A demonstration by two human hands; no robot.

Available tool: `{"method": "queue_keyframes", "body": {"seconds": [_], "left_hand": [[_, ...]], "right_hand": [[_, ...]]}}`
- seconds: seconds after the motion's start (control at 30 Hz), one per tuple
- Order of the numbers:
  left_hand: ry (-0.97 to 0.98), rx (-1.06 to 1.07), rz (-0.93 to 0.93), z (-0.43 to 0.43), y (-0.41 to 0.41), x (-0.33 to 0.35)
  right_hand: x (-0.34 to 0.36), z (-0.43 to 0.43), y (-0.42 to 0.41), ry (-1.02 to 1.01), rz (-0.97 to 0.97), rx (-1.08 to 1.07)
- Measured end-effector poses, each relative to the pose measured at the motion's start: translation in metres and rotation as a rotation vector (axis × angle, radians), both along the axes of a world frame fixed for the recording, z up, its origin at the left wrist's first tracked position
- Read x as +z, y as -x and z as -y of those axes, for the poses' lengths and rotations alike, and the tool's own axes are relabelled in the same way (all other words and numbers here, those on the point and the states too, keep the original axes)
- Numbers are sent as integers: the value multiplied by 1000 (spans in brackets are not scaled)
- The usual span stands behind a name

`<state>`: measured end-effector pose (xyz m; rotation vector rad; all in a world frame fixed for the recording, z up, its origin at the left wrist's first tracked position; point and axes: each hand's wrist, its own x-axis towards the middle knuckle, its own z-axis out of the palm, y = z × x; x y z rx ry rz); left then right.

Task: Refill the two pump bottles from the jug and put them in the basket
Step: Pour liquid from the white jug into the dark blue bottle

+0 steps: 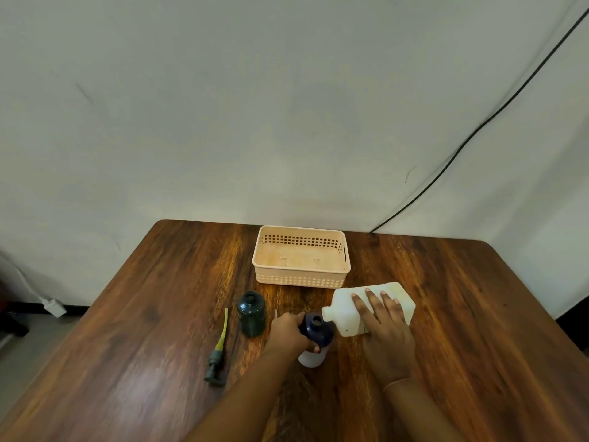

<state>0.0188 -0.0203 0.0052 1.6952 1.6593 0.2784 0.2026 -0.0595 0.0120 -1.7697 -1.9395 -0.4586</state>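
Right hand [381, 320] grips white jug [371, 309], tilted, spout at open dark blue bottle [315, 334]; left hand [288, 331] grips that bottle. Green bottle [251, 313] stands left; basket [301, 256] behind, on table [462, 314].

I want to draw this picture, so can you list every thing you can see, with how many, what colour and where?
table: one, brown wood, under everything
basket: one, peach, back middle, nothing in it
green bottle: one, dark green, open top, left of middle
blue bottle: one, dark blue over white, open top, middle
jug: one, white, tipped with its mouth at the blue bottle
pump: one, dark head, yellowish tube, lying at left
cable: one, black, along the wall at right
plug: one, white, on the floor at left
left hand: holds the blue bottle
right hand: holds the jug
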Motion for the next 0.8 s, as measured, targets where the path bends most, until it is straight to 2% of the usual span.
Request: {"method": "queue_keyframes", "body": {"seconds": [0.8], "left_hand": [[13,-8,-21,0,0,3]], "right_hand": [[10,-3,-1,-44,57,80]]}}
